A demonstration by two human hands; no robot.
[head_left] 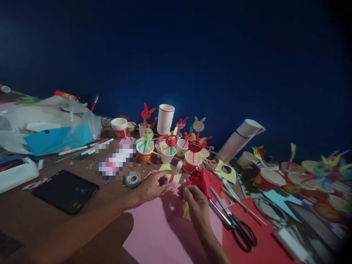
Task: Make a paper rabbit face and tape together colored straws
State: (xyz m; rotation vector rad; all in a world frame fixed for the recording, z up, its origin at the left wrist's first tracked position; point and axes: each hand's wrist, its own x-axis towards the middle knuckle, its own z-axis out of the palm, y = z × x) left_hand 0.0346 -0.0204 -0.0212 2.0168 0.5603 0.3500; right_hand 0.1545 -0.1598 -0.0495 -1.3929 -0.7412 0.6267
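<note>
The right hand's [197, 205] grip is narrow, its hold unclear; the left hand's [150, 187], I cannot tell. Pink paper [156, 227] lies beneath both, a yellowish scrap [187, 212] just near of the right fingertips.

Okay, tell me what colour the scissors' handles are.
Black; the handles show best in the head view, lying over red paper.

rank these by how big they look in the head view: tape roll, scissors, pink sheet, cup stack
1. Pink sheet
2. Scissors
3. Cup stack
4. Tape roll

The scissors lie nearer the camera than the cup stack, so their real order is unsure.
</note>
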